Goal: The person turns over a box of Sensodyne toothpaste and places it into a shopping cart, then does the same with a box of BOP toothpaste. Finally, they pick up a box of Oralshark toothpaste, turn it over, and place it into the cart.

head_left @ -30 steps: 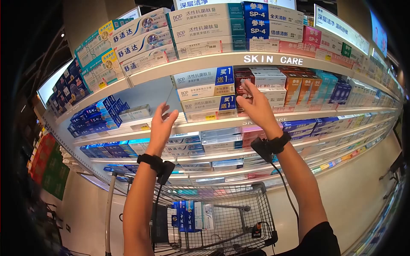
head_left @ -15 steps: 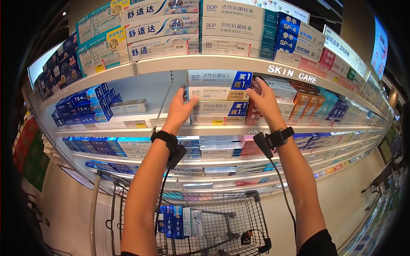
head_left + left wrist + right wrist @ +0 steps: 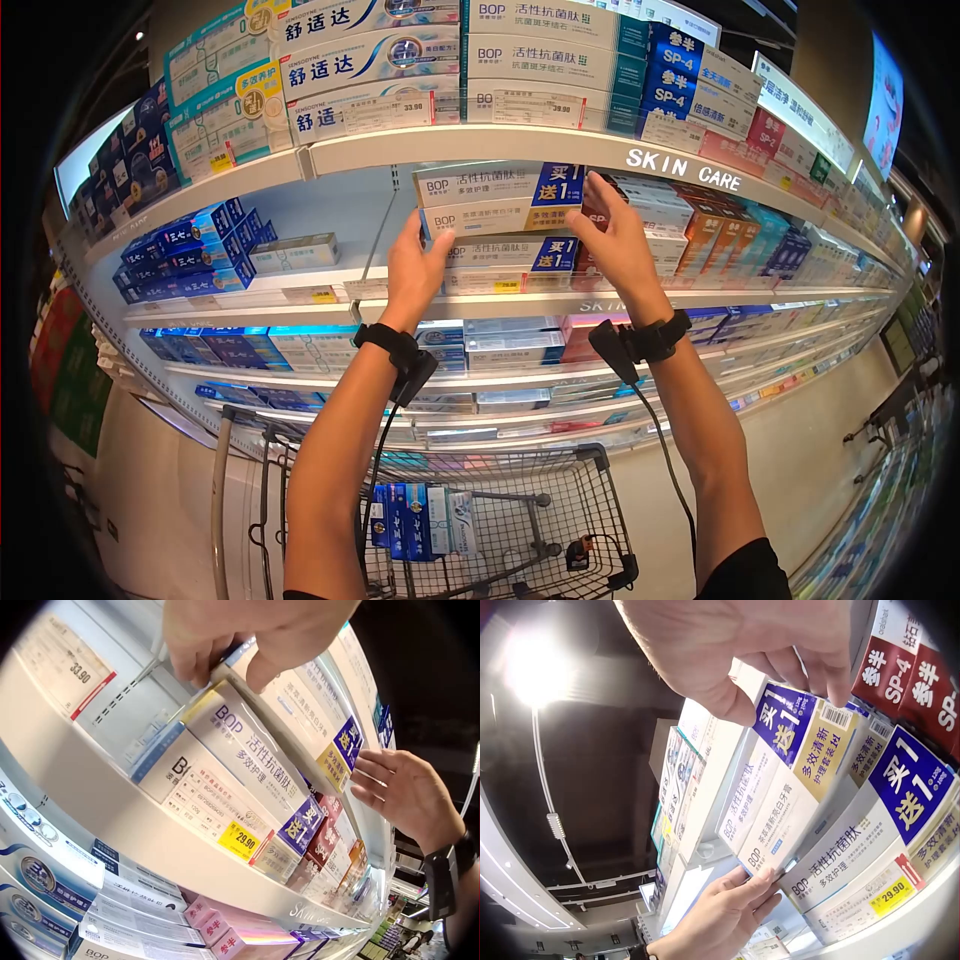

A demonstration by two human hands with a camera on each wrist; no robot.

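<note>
Shop aisle, stacked toothpaste boxes (image 3: pixel 515 55), price tags (image 3: pixel 540 108), shopping cart (image 3: pixel 500 520)

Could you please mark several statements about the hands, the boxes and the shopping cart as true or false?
1. The left hand and right hand grip opposite ends of a stacked pair of white cardboard BOP boxes with blue and gold panels. True.
2. The dark wire shopping cart is empty. False: blue and white boxes lie in it.
3. The yellow price label below the gripped pair reads 39.90. False: it reads 29.90.
4. A black strap is around each wrist. True.
5. The red boxes with white lettering are nearer the left hand than the right. False: they are nearer the right hand.
</note>
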